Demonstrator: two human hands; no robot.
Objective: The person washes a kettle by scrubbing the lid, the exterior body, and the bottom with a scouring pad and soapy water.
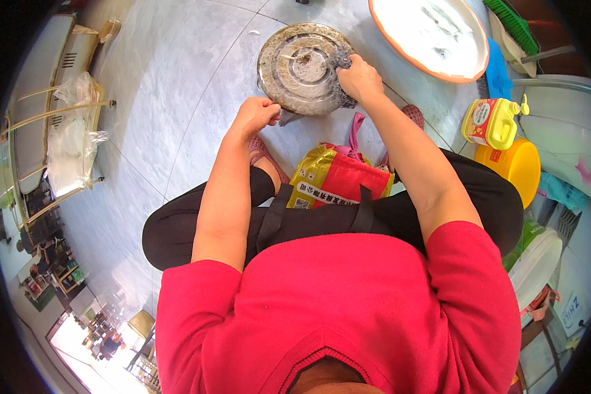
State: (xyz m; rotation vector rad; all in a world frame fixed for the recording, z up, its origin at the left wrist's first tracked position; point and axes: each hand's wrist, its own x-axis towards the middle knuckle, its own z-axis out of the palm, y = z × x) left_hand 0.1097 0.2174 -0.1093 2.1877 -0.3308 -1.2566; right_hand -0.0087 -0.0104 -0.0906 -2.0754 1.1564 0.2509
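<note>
A round, stained metal lid (pixel 288 66) with ringed ridges lies before me, over the tiled floor. My right hand (pixel 360 79) grips a dark mesh scouring pad (pixel 344 61) and presses it on the lid's right side. At the lid's lower left edge is my left hand (pixel 260 115), its fingers curled close to the rim; whether they pinch it is hard to tell. A red and yellow printed plastic sack (pixel 335 172) lies between my feet, below the lid.
A wide basin (pixel 409 56) of foamy water stands at the upper right. Beside my right knee are a yellow pump bottle (pixel 492 120) and a yellow bucket (pixel 514 162). Clear plastic bags (pixel 74 147) hang from a rack at the left. A green brush (pixel 514 24) is at the upper right.
</note>
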